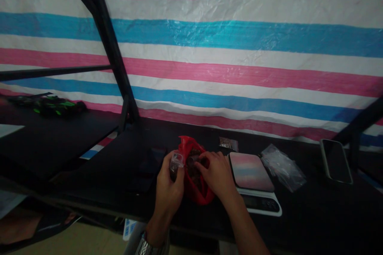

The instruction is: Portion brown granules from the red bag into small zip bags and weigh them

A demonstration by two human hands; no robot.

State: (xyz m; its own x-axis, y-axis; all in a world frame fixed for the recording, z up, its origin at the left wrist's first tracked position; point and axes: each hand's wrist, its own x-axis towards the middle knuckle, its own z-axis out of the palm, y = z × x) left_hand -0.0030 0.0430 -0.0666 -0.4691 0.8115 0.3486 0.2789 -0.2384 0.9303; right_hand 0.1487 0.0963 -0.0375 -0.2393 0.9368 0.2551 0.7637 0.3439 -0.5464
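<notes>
A red plastic bag [201, 196] stands open on the black table, with small brown pieces inside. My left hand [171, 179] is closed around a small clear bag [176, 162] at the red bag's left side; dark contents show in its lower part. Over the red bag's opening, my right hand [214, 169] has its fingers pinched on something small that I cannot make out. Just right of that hand lies a white digital scale [253, 173] with a shiny plate.
Behind the scale is a small filled packet [228, 144]. Clear empty bags [284, 167] and a phone [336, 161] lie to the right. A black frame post [112, 44] rises at the left, near a green-black model [56, 106]. Striped sheeting hangs behind.
</notes>
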